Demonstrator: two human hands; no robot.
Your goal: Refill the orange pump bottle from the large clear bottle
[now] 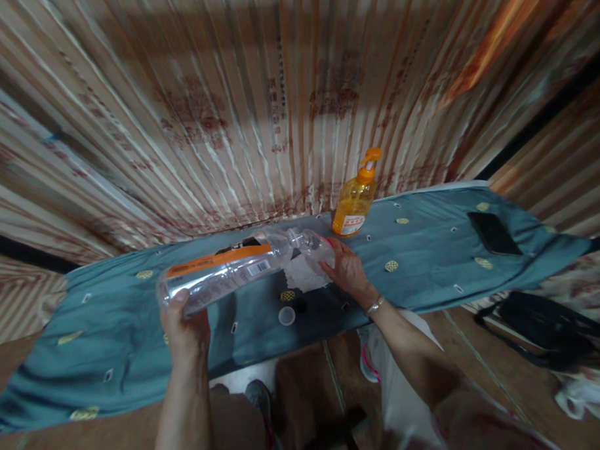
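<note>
Over a teal-draped table [429,247], the left hand [185,331] grips a tipped clear plastic bottle [233,270] by its base; the right hand [345,269] pinches a white tissue [302,275] at its mouth. Light, crushable, probably slippery.

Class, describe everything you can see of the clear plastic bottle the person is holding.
The clear plastic bottle looks transparent and slightly crumpled, with an orange band and a white label bearing a barcode. It lies nearly on its side above the blue cloth, neck toward the right. The left hand grips its base; the right hand is at its neck, over a white tissue. A small round cap lies on the cloth below, so the bottle seems open.
</note>
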